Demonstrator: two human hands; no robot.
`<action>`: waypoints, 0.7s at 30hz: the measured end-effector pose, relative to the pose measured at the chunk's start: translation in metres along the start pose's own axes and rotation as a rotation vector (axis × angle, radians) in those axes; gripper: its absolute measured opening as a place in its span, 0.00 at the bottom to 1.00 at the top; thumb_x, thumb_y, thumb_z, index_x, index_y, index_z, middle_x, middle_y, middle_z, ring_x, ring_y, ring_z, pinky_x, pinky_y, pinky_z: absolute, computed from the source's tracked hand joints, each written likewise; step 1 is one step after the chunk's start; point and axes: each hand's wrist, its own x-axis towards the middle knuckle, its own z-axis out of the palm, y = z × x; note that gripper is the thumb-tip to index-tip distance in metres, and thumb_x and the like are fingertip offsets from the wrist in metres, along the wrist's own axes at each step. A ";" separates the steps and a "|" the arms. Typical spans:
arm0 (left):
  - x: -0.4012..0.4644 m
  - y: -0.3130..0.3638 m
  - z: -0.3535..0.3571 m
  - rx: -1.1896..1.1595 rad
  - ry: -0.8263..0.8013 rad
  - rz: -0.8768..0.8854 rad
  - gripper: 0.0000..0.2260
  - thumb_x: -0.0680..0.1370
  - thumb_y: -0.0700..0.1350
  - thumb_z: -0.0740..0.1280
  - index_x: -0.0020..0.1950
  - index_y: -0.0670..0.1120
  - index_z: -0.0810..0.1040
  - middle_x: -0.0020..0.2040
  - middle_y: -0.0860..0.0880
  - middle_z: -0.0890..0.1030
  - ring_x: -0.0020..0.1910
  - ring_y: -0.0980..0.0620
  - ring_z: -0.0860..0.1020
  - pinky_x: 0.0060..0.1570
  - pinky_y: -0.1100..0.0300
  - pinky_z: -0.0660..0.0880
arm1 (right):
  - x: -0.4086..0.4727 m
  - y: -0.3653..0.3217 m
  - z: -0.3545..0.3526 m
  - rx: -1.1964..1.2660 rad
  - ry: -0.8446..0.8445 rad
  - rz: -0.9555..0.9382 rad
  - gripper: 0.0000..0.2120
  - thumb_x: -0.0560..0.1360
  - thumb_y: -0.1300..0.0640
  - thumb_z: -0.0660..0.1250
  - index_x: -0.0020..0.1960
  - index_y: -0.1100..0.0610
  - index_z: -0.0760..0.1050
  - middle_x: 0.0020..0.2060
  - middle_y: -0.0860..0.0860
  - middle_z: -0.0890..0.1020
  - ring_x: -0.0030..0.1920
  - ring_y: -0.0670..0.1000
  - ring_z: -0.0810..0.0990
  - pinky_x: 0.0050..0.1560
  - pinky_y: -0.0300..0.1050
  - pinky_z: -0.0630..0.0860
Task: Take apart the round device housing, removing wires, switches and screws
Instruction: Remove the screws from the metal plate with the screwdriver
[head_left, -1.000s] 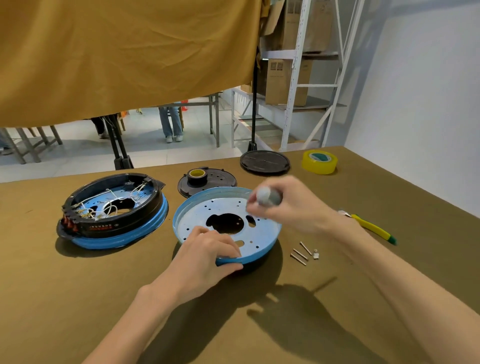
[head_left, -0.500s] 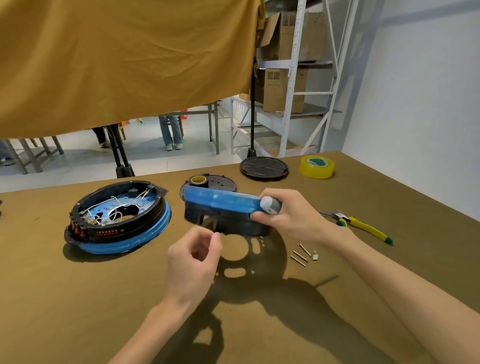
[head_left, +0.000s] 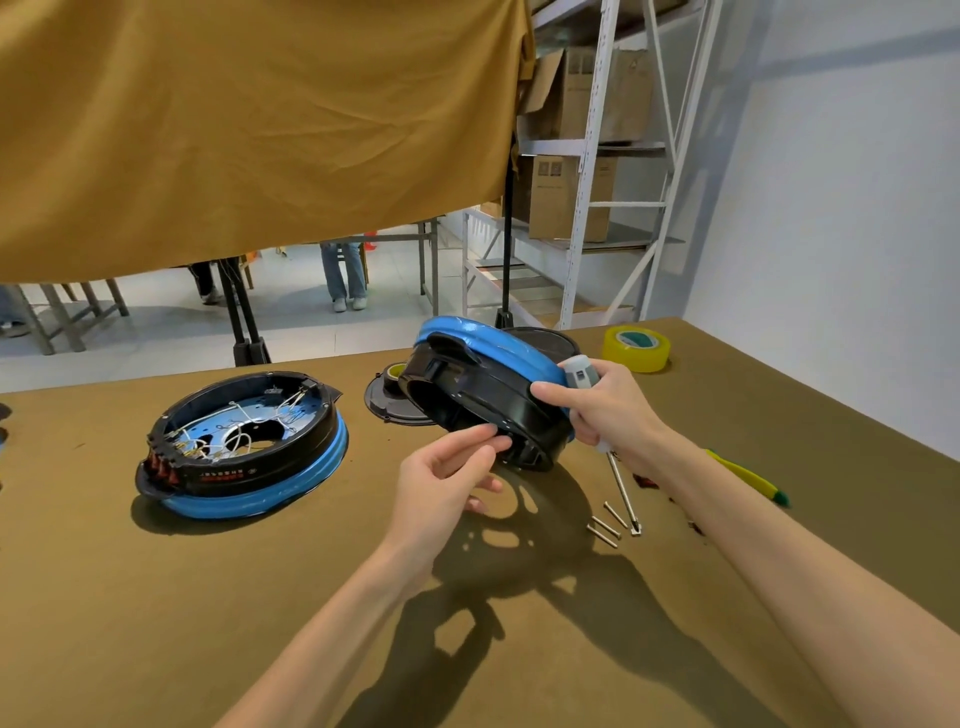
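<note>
Right hand (head_left: 605, 415) grips tilted housing (head_left: 488, 395) w/ screwdriver (head_left: 621, 486), off desk (head_left: 156, 597). Left hand (head_left: 441, 488) fingers (head_left: 480, 441) loosely curled, touching its black rim. 3 screws (head_left: 605, 525) below.

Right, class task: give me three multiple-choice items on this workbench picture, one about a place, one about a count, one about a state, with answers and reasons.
1. Where is the yellow tape roll?
A. far right of the table
B. inside the wired housing
C. in the left hand

2. How many loose screws lie near the screwdriver tip?
A. one
B. three
C. six

3. The blue-rimmed housing in the hands is:
A. flat on the table
B. lifted and tilted
C. stacked on the other housing

Answers: 1 A, it sits by the far edge; 2 B, three lie side by side; 3 B, the right hand holds it up above its shadow.
</note>
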 end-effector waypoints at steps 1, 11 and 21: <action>0.000 -0.001 0.002 0.003 -0.003 -0.001 0.11 0.82 0.43 0.69 0.62 0.55 0.82 0.54 0.56 0.87 0.42 0.54 0.85 0.40 0.61 0.82 | -0.001 0.001 0.000 -0.007 0.000 -0.014 0.16 0.74 0.52 0.78 0.57 0.56 0.78 0.25 0.48 0.74 0.22 0.46 0.68 0.24 0.39 0.65; -0.013 -0.010 -0.027 -0.503 -0.126 -0.546 0.18 0.78 0.47 0.74 0.67 0.43 0.80 0.61 0.44 0.85 0.57 0.50 0.86 0.52 0.56 0.80 | -0.035 0.023 0.034 -0.374 0.006 -0.468 0.07 0.74 0.51 0.77 0.49 0.51 0.82 0.43 0.43 0.84 0.45 0.47 0.83 0.43 0.41 0.81; -0.018 -0.016 -0.049 -0.538 -0.117 -0.803 0.35 0.71 0.56 0.78 0.68 0.35 0.73 0.58 0.32 0.84 0.59 0.37 0.84 0.64 0.45 0.78 | -0.069 0.036 0.081 -0.853 -0.080 -0.713 0.08 0.74 0.53 0.72 0.53 0.51 0.79 0.44 0.45 0.82 0.43 0.49 0.81 0.40 0.43 0.75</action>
